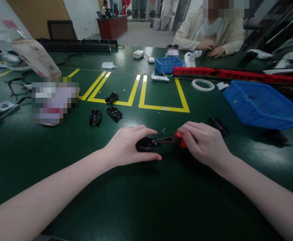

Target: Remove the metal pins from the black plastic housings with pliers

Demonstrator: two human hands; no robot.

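My left hand (125, 146) grips a black plastic part (144, 145) in the crook between thumb and fingers, with the fingertips stretched past it. Needle-nose pliers (170, 140) with red handles are in my closed right hand (203, 142). Their jaws point left and reach the right end of the black part, by a small metal piece; whether they clamp it I cannot tell. Just beyond the pliers lie small metal pins (163, 131). Further off to the left, on the green table, are several similar black parts (95, 117).
A blue bin (264, 107) stands at right, with a black piece (218, 126) near it. Tape roll (203, 85), small blue basket (168, 65) and red strips (239, 75) lie farther back. A tilted bottle (34, 57) is at left. Across the table sits a person (211, 33).
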